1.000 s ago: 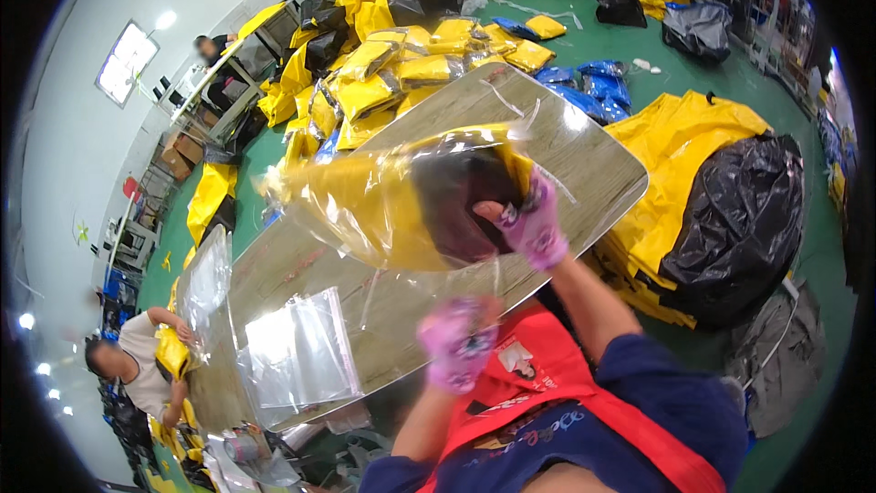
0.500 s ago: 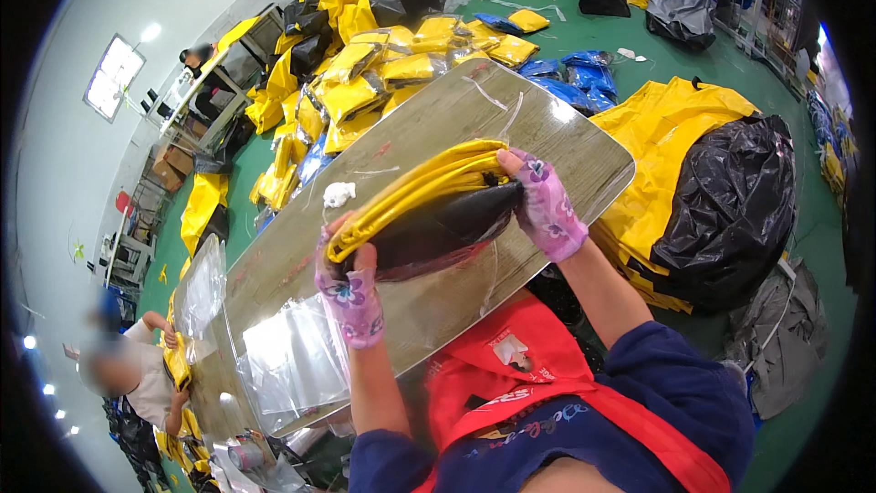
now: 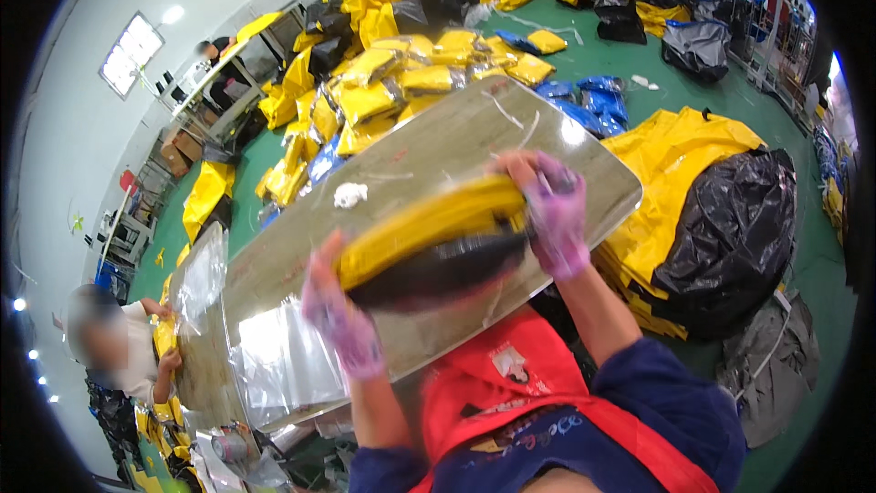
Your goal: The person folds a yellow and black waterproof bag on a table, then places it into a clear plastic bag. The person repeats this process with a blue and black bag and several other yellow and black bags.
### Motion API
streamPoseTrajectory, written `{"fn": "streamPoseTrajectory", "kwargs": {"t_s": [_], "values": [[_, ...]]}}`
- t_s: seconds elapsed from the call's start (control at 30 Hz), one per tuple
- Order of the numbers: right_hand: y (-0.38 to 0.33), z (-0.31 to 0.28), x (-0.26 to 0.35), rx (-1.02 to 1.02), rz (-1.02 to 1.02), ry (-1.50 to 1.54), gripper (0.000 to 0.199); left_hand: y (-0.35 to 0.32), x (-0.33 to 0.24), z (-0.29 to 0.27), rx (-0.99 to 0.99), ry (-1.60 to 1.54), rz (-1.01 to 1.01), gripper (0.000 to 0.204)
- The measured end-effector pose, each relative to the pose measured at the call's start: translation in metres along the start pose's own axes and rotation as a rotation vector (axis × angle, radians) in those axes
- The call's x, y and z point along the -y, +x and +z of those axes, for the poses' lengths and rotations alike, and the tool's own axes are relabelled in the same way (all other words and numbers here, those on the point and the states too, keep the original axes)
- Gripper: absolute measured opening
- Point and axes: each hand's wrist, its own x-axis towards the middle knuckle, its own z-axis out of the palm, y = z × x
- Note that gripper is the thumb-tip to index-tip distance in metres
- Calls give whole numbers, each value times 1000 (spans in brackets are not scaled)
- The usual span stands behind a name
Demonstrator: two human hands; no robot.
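Observation:
Between my hands, above the table (image 3: pixel 429 160), is a folded yellow-and-black bundle of glossy sheet material (image 3: pixel 429 233), smeared by motion. Its yellow layers face up and away, and the black side faces me. My left hand (image 3: pixel 342 315), in a pink flowered fingerless glove, grips the left end. At the right end my right hand (image 3: pixel 552 215), gloved alike, is closed round the edge with fingers over the top. A crumpled white scrap (image 3: pixel 349 194) lies on the table beyond the bundle. Clear plastic bags (image 3: pixel 283 361) lie flat near my left forearm.
Wrapped yellow packets (image 3: pixel 370 100) are heaped beyond the table, with blue packets (image 3: pixel 598 100) beside them. A tall yellow-and-black stack (image 3: pixel 693 210) stands at the right, grey sheeting (image 3: pixel 766 370) below it. At the left a co-worker (image 3: pixel 128 347) handles yellow material.
The bundle has tipped and sunk slightly toward me, and both hands still hold its ends. My left hand has shifted a little left. The whole view has moved slightly.

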Motion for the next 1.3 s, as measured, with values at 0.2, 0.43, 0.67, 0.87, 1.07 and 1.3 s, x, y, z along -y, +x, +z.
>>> {"fn": "streamPoseTrajectory", "kwargs": {"t_s": [0.2, 0.43, 0.67, 0.87, 1.07, 1.3], "values": [[26, 17, 7, 5, -338, -141, 12, 23, -10, -2, 81, -106, -42, 46], [-6, 27, 69, 52, -608, -137, 17, 7, -49, -43, -54, -212, 89, 42], [36, 11, 3, 154, -14, -358, 15, 50, 4, -13, 337, 268, -154, 49], [43, -48, -233, 225, 168, -964, 20, -26, 283, 16, 310, -250, -846, 43], [34, 28, -194, 867, -504, -1438, 19, -18, 243, 27, 232, -570, -1185, 45], [42, 91, -243, 1209, -882, -1232, 6, -1, 205, 3, 750, -87, -554, 41]]}}
